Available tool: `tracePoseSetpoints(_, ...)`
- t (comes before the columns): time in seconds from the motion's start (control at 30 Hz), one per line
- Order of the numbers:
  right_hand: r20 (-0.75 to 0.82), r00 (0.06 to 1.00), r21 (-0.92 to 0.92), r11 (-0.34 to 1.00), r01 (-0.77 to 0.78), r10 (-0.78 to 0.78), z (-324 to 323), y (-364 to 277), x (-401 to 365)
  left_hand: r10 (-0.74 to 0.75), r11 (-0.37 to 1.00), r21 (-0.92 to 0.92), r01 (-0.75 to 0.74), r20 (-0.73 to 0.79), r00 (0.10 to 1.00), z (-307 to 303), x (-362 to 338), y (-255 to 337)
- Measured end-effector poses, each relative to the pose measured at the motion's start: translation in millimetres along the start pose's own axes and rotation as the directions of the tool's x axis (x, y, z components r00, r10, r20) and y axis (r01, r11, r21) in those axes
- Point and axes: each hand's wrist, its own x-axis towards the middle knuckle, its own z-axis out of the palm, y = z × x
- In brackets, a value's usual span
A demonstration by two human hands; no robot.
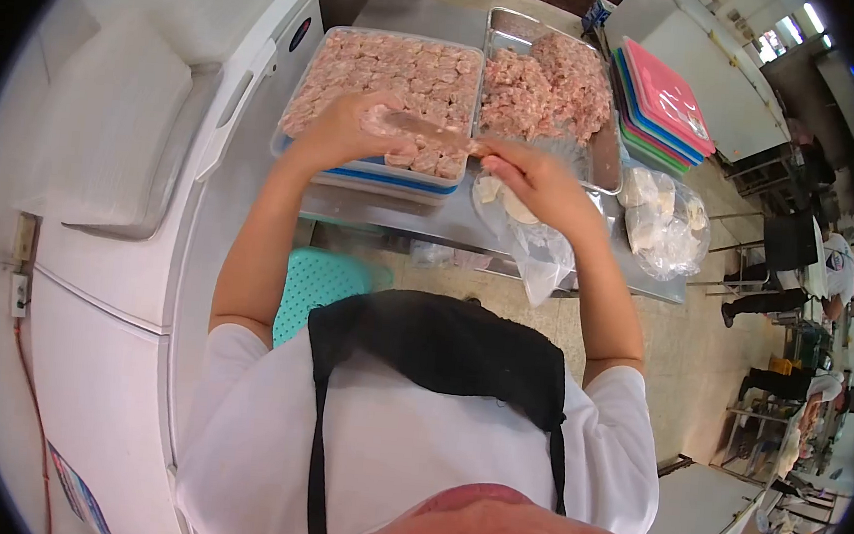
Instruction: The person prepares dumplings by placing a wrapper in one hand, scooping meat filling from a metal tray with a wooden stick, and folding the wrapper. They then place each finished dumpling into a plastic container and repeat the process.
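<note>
My left hand (355, 133) is curled over the near part of a tray of meat-filled dumplings (392, 69). What lies in its fingers is blurred, perhaps a filled wrapper. A flat spatula (433, 132) is gripped by its handle in my right hand (539, 183), its blade reaching left to my left fingers. Minced meat (562, 82) is heaped in a metal tray (608, 166) beyond my right hand. Below that hand, an open plastic bag (539, 251) with pale round wrappers (515, 206) lies at the table's front edge.
Another plastic bag (663, 225) with pale contents sits at the table's right end. Coloured lids or trays (666, 100) are stacked behind it. White freezers (110, 282) stand at left, a turquoise stool (315, 288) under the table. Other people (838, 264) are far right.
</note>
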Motion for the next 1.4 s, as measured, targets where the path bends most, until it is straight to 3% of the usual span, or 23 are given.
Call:
tracePoseSetpoints(0.07,-0.027,0.997,0.124,0.990,-0.072,0.076,-1.1,10.0,-10.3,-0.049,0.998,-0.026,0.048,-0.011,0.999,-8.8,-13.2,-2.4)
tracePoseSetpoints(0.2,-0.111,0.949,0.333,0.911,-0.243,0.294,3.8,39.6,-45.8,-0.090,0.963,0.248,0.104,-0.065,0.994,-9.3,-18.1,-72.3)
tracePoseSetpoints(0.3,-0.038,0.862,0.491,0.761,-0.424,0.505,9.5,64.0,-72.1,-0.172,0.916,0.358,0.183,-0.063,0.983,-1.3,-22.9,-77.0)
tracePoseSetpoints(0.37,-0.054,0.842,0.522,0.734,-0.434,0.536,15.5,75.5,-84.4,-0.159,0.875,0.453,0.168,-0.057,0.986,6.1,-22.4,-68.2)
tracePoseSetpoints(0.43,-0.059,0.828,0.545,0.713,-0.442,0.558,16.6,80.5,-91.2,-0.121,0.922,0.361,0.140,-0.075,0.990,12.7,-17.4,-64.1)
tracePoseSetpoints(0.47,-0.056,0.826,0.552,0.706,-0.443,0.561,15.2,83.5,-92.3,-0.103,0.941,0.314,0.127,-0.090,0.991,15.2,-15.2,-62.5)
tracePoseSetpoints(0.57,-0.068,0.828,0.559,0.709,-0.431,0.557,10.2,92.3,-91.5,-0.180,0.840,0.503,0.204,-0.096,0.979,23.1,-6.9,-74.6)
tracePoseSetpoints(0.67,-0.056,0.852,0.558,0.724,-0.406,0.521,4.6,106.3,-88.4,-0.176,0.845,0.499,0.195,-0.086,0.981,29.6,-2.4,-69.8)
tracePoseSetpoints(0.77,-0.026,0.866,0.550,0.731,-0.404,0.499,-3.6,118.7,-83.0,-0.336,0.837,0.458,0.299,0.001,0.942,33.3,7.3,-69.9)
tracePoseSetpoints(0.87,0.001,0.893,0.572,0.732,-0.370,0.450,-4.8,144.6,-78.1,-0.151,0.894,0.419,0.160,-0.054,0.987,41.3,-0.1,-70.3)
tracePoseSetpoints(1.0,0.044,0.902,0.536,0.752,-0.384,0.429,-9.5,169.4,-70.9,-0.247,0.881,0.398,0.257,-0.078,0.966,37.0,-10.5,-100.5)
tracePoseSetpoints(1.07,-0.012,0.958,0.505,0.828,-0.242,0.287,-6.7,190.2,-67.7,-0.285,0.863,0.393,0.317,-0.140,0.948,43.5,-8.2,-85.2)
tracePoseSetpoints(1.1,-0.045,0.975,0.483,0.859,-0.170,0.218,-8.9,201.7,-65.8,-0.340,0.822,0.424,0.380,-0.169,0.925,46.5,-5.9,-74.5)
tracePoseSetpoints(1.2,0.253,0.888,0.376,0.806,-0.457,0.385,-29.6,238.5,-54.6,-0.536,0.646,0.494,0.582,-0.250,0.806,55.4,8.5,-20.0)
tracePoseSetpoints(1.23,0.087,0.964,0.298,0.917,-0.265,0.250,-32.1,248.2,-50.4,-0.630,0.547,0.507,0.666,-0.275,0.727,58.8,20.9,11.8)
tracePoseSetpoints(1.27,0.099,0.974,0.185,0.958,-0.221,0.206,-38.2,264.5,-42.3,-0.711,0.437,0.515,0.737,-0.304,0.634,64.2,33.7,29.6)
tracePoseSetpoints(1.33,0.143,0.982,-0.047,0.992,-0.115,0.121,-50.8,301.2,-16.1,-0.317,0.630,0.561,0.538,-0.447,0.837,99.6,45.7,2.4)
tracePoseSetpoints(1.37,0.105,0.989,-0.048,0.994,-0.096,0.101,-54.3,315.8,-2.1,-0.087,0.685,0.599,0.414,-0.497,0.863,113.5,53.8,-6.4)
tracePoseSetpoints(1.4,0.104,0.986,-0.118,0.986,-0.120,0.132,-58.7,330.3,15.9,-0.065,0.810,0.492,0.317,-0.463,0.884,133.9,74.4,5.1)
